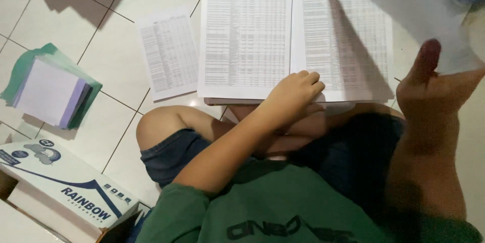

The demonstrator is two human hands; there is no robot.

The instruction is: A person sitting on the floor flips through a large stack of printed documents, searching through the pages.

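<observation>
2 hands (295, 89) (434, 91), paper edges (252, 94)

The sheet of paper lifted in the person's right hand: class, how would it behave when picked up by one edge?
The sheet is thin and large, so it probably droops and bends. Pinched only at its edge by the right hand, it seems light. It would likely crease if gripped hard.

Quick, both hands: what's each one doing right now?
Left hand: fingers curled, resting on the printed sheets, gripping nothing visible.
Right hand: pinching a lifted white sheet.
</observation>
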